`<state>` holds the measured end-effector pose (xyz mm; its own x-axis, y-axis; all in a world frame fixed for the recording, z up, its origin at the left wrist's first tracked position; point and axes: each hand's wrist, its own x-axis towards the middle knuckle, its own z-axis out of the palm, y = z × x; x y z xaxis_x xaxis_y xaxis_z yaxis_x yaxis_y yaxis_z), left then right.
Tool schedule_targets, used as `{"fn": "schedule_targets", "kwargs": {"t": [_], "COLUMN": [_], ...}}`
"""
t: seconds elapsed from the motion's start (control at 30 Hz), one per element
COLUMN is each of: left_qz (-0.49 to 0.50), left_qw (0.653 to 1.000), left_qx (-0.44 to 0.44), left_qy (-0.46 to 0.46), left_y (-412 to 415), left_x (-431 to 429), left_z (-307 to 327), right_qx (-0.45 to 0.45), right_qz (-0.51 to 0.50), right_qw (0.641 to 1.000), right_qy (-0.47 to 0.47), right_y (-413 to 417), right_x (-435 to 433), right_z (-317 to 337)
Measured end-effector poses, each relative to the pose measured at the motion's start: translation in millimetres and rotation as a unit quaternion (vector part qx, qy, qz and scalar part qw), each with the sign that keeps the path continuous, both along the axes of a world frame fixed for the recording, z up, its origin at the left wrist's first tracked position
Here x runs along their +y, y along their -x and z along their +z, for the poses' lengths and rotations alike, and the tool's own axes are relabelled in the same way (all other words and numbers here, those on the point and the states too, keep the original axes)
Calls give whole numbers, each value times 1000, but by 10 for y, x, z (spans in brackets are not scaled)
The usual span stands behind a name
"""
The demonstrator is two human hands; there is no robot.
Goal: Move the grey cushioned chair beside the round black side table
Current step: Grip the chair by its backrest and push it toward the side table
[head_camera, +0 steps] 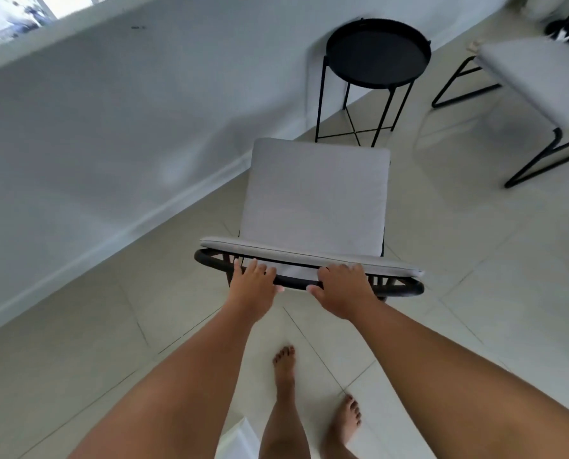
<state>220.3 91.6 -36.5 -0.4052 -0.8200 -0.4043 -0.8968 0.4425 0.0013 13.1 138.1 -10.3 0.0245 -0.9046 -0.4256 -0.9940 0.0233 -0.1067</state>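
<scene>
Both hands, left hand (253,281) and right hand (341,286), grip the chair (316,200) back; pushing on risks hitting the side table (377,49) legs.

Large pale cream floor tiles (475,293) with thin grout lines meet a plain white wall (127,111) along a white skirting board (164,213). A bright window (28,8) glows at the upper left. A second grey-cushioned black-framed chair (538,74) stands at the right.
</scene>
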Motion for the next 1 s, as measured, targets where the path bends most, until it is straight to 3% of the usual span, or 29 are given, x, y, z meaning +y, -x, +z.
{"fn": "schedule_targets", "kwargs": {"t": [0.17, 0.4, 0.6, 1.0], "left_qz": [-36, -30, 91, -49], "left_qw": [998, 998, 995, 996], "left_qx": [-42, -31, 16, 4], "left_qy": [-21, -44, -45, -70], "left_y": [79, 75, 183, -6], "left_x": [-69, -170, -454, -1734], "left_z": [74, -42, -71, -28], "right_qx": [-13, -49, -74, -66], "right_qz": [-58, -21, -55, -148], "right_qw": [992, 999, 996, 987], "right_qy": [-113, -5, 3, -10], "right_y": [198, 383, 354, 164], "right_x": [96, 182, -281, -1294], "right_z": [-131, -444, -518, -546]}}
